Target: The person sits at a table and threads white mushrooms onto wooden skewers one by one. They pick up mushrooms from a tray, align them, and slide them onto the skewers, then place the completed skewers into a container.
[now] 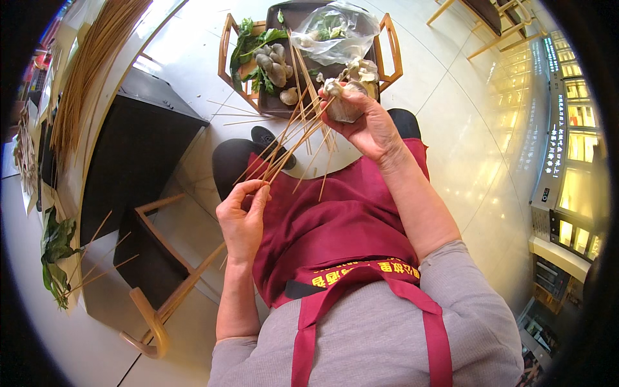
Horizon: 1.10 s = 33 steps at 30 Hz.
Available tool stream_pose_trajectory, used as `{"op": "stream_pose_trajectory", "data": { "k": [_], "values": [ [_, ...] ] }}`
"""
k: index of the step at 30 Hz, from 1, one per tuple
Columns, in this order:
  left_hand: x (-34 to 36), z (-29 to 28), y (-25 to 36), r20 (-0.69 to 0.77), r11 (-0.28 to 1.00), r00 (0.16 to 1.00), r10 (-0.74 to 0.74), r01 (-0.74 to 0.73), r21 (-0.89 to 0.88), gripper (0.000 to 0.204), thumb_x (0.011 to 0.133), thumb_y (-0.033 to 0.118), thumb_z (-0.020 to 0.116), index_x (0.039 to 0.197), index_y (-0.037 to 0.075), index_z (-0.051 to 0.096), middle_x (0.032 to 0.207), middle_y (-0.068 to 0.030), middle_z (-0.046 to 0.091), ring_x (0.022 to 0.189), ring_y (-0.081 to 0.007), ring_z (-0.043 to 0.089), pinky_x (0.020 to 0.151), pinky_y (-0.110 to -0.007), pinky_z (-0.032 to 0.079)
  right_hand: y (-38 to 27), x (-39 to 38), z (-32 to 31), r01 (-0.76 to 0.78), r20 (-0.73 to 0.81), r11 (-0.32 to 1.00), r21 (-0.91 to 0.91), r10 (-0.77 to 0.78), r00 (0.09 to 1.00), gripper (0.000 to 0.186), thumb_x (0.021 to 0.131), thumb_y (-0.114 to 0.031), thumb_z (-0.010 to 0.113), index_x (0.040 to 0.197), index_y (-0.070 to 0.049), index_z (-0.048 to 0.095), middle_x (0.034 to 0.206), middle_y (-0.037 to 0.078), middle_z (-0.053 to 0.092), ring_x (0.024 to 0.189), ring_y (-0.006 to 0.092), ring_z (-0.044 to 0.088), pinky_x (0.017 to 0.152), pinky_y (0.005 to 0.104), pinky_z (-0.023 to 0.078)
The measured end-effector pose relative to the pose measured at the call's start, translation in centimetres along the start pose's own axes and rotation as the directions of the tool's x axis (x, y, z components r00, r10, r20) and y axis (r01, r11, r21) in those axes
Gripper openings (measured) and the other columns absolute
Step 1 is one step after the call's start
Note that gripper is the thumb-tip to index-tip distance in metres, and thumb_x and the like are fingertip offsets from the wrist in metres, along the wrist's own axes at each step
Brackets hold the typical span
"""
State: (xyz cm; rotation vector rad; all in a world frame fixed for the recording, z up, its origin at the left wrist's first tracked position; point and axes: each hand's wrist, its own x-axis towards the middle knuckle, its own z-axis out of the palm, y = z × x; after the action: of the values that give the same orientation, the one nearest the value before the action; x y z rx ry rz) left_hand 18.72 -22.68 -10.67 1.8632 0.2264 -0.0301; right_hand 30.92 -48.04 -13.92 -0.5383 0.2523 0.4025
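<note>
My left hand (242, 219) pinches a loose bunch of thin bamboo skewers (276, 157) near their lower ends, above my lap. The skewers fan up to the right toward my other hand. Raised in front of the tray, my right hand (364, 122) grips a pale oyster mushroom (345, 111), its cap down and stem up. Skewer tips reach this mushroom; whether any pierces it I cannot tell. Behind lies a dark tray (274, 16) with grey oyster mushrooms (274, 64), a small round mushroom cap (289, 97) and more loose skewers on it.
A clear plastic bag (340, 33) with greens sits on the tray, beside leafy stalks (245, 45). Wooden chair arms (388, 48) flank it. At left, a thick skewer bundle (93, 71) lies above a black cabinet (138, 142); a wooden chair (177, 297) stands below.
</note>
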Motion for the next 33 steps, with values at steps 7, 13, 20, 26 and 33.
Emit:
{"op": "stream_pose_trajectory", "data": {
  "k": [7,13,20,26,33],
  "values": [
    [-0.1,1.1,-0.1,0.030,0.998,0.997,-0.070,0.069,0.010,0.008,0.091,0.000,0.069,0.098,-0.002,0.069,0.081,-0.0030,0.069,0.071,-0.0069,0.062,0.066,-0.021,0.050,0.6,-0.1,-0.8,-0.044,-0.055,0.996,0.076,0.048,0.997,0.031,0.091,-0.008,0.063,0.121,-0.003,0.055,0.116,0.020,0.065,0.103,0.0296,0.065,0.095,0.0453,0.055],
    [0.8,2.8,0.6,0.079,0.999,0.996,0.030,-0.033,0.038,0.012,0.094,0.001,0.067,0.106,0.000,0.069,0.086,0.0002,0.066,0.077,-0.0053,0.060,0.069,-0.020,0.049,2.5,-0.8,-0.4,-0.147,-0.036,0.989,0.013,0.147,0.988,0.036,0.090,-0.013,0.063,0.124,-0.005,0.055,0.122,0.017,0.064,0.106,0.0257,0.065,0.095,0.0417,0.056],
    [1.0,4.8,0.8,-0.025,0.991,0.991,0.129,-0.129,-0.024,0.015,0.089,-0.002,0.070,0.104,0.002,0.070,0.078,-0.0001,0.063,0.060,-0.0037,0.046,0.054,-0.021,0.039,4.7,-2.3,0.9,-0.197,-0.013,0.980,0.037,0.198,0.980,0.037,0.087,-0.013,0.064,0.123,-0.006,0.057,0.120,0.015,0.065,0.109,0.0262,0.064,0.095,0.0436,0.055],
    [1.5,5.2,0.3,-0.053,0.982,0.981,0.186,-0.185,0.024,0.014,0.090,-0.001,0.070,0.103,0.002,0.070,0.079,-0.0031,0.064,0.061,-0.0067,0.049,0.054,-0.022,0.040,6.6,-2.9,1.4,-0.205,-0.003,0.978,0.037,0.205,0.979,0.037,0.086,-0.014,0.065,0.122,-0.006,0.058,0.116,0.013,0.067,0.112,0.0251,0.064,0.099,0.0463,0.052],
    [1.6,4.9,0.4,-0.028,0.975,0.976,0.216,-0.215,0.052,0.014,0.092,-0.001,0.068,0.106,-0.001,0.070,0.088,-0.0035,0.066,0.076,-0.0076,0.059,0.066,-0.022,0.049,7.4,-3.3,1.4,-0.180,-0.010,0.980,0.081,0.181,0.983,0.032,0.088,-0.012,0.065,0.119,-0.005,0.060,0.112,0.011,0.068,0.107,0.0235,0.065,0.101,0.0404,0.050]
  ]
}}
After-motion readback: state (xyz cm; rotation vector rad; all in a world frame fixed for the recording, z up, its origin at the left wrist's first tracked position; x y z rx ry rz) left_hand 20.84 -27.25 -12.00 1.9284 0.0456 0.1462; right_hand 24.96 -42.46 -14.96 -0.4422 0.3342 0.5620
